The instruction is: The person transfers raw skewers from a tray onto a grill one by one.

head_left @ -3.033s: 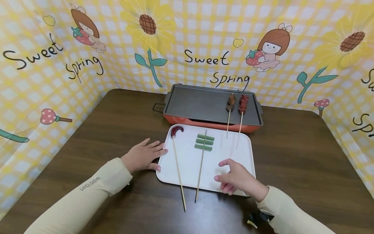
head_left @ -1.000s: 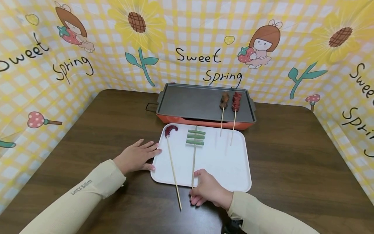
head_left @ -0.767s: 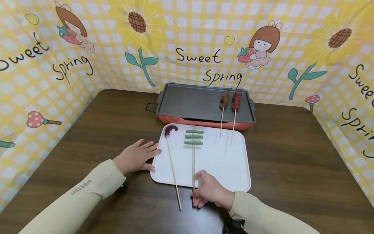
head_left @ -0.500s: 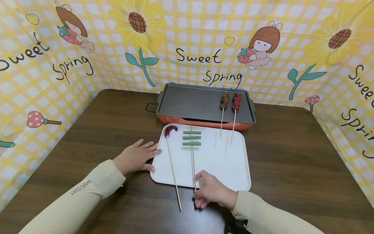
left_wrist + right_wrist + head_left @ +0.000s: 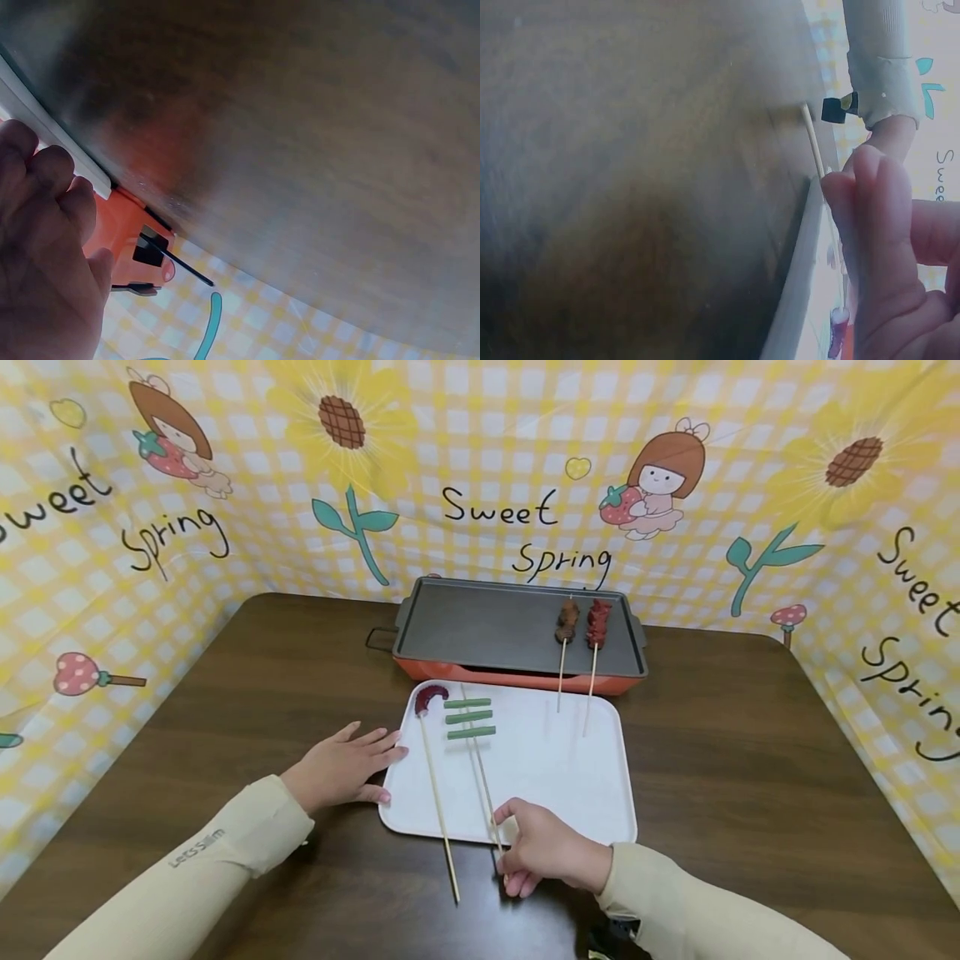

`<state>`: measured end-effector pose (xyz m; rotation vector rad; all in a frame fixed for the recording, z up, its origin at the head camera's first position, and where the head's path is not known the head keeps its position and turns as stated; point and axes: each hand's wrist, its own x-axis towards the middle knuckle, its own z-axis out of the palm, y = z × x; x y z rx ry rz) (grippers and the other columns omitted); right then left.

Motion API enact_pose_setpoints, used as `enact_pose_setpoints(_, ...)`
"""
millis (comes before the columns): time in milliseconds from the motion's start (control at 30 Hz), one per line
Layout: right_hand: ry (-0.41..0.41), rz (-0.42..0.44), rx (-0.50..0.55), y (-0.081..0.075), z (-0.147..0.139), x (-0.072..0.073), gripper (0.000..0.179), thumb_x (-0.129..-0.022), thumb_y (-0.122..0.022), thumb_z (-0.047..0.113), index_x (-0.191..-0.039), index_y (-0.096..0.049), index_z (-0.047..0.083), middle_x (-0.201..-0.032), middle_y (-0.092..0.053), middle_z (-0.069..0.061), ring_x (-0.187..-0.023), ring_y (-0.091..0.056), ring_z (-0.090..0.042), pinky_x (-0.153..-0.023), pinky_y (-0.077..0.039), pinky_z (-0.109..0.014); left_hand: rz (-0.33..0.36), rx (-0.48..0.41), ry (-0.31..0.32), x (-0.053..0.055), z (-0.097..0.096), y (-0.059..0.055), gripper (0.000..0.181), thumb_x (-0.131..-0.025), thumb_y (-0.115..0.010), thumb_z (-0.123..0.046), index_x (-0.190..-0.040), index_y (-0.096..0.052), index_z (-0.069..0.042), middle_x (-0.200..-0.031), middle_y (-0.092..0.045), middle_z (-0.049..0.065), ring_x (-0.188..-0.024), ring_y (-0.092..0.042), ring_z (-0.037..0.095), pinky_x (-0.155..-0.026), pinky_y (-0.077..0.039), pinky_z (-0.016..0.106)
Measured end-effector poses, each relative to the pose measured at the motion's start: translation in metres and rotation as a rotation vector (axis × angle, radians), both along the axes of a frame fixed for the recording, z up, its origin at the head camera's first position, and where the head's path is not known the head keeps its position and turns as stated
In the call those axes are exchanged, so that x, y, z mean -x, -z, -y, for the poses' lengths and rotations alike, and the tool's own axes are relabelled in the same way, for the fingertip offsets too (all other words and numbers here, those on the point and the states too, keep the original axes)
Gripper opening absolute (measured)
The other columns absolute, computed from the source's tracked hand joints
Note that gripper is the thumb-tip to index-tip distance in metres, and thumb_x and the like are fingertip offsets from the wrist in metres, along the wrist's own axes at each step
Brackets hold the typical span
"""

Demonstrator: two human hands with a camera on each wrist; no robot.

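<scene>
My right hand (image 5: 551, 847) pinches the lower stick of a skewer of green bean pieces (image 5: 470, 718) between thumb and fingers. The skewer slants up and left over the white tray (image 5: 555, 768), its green end near a dark red tentacle skewer (image 5: 431, 700). That second skewer lies along the tray's left side, its stick running past the front rim. My left hand (image 5: 345, 768) lies with fingers spread at the tray's left edge, fingertips on the rim. The left wrist view shows that hand (image 5: 45, 225) beside the tray's edge.
Behind the tray stands a grill with an orange base (image 5: 517, 677) and dark grey plate (image 5: 480, 627). On its right side lie a brown meat skewer (image 5: 567, 620) and a red meat skewer (image 5: 597, 625), sticks overhanging the front. A checked cloth (image 5: 450, 435) hangs behind the brown table (image 5: 720, 760).
My right hand came down to the green bean skewer and took hold of its stick. Its green end has swung left toward the tentacle skewer. The left hand stays at the tray edge.
</scene>
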<state>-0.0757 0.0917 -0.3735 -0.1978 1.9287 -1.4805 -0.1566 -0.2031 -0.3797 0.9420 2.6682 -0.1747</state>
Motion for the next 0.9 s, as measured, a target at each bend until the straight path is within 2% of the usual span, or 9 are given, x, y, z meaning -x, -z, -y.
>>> enact_pose_setpoints(367, -0.025, -0.038, -0.11, -0.007, -0.01, 0.013, 0.043, -0.08, -0.06, -0.014, -0.12, -0.049, -0.001, -0.053, -0.058, -0.007, -0.043, -0.056, -0.011, -0.044, -0.052, -0.028, -0.015, -0.025, 0.018, -0.004, 0.0, -0.004, 0.07, -0.091, -0.058, -0.052, -0.144, -0.047, -0.008, -0.151, -0.041, 0.017, -0.139, -0.038, 0.035, -0.112, -0.023, 0.06)
enact_pose_setpoints(667, 0.015, -0.066, -0.14, -0.013, -0.016, 0.022, 0.043, -0.081, -0.06, -0.013, -0.121, -0.049, -0.002, -0.051, -0.058, -0.006, -0.042, -0.056, -0.012, -0.044, -0.052, -0.028, -0.025, -0.03, 0.031, -0.003, 0.003, -0.003, 0.064, -0.094, -0.055, -0.048, -0.144, -0.048, -0.01, -0.15, -0.041, 0.016, -0.139, -0.039, 0.034, -0.112, -0.023, 0.06)
enact_pose_setpoints(900, -0.009, -0.071, -0.148, -0.022, -0.019, 0.023, 0.044, -0.083, -0.062, -0.012, -0.123, -0.049, -0.003, -0.053, -0.06, -0.007, -0.043, -0.056, -0.012, -0.046, -0.053, -0.028, -0.039, -0.005, 0.026, -0.003, 0.002, -0.002, 0.053, -0.099, -0.05, -0.04, -0.144, -0.048, -0.012, -0.151, -0.041, 0.014, -0.139, -0.038, 0.033, -0.112, -0.023, 0.06)
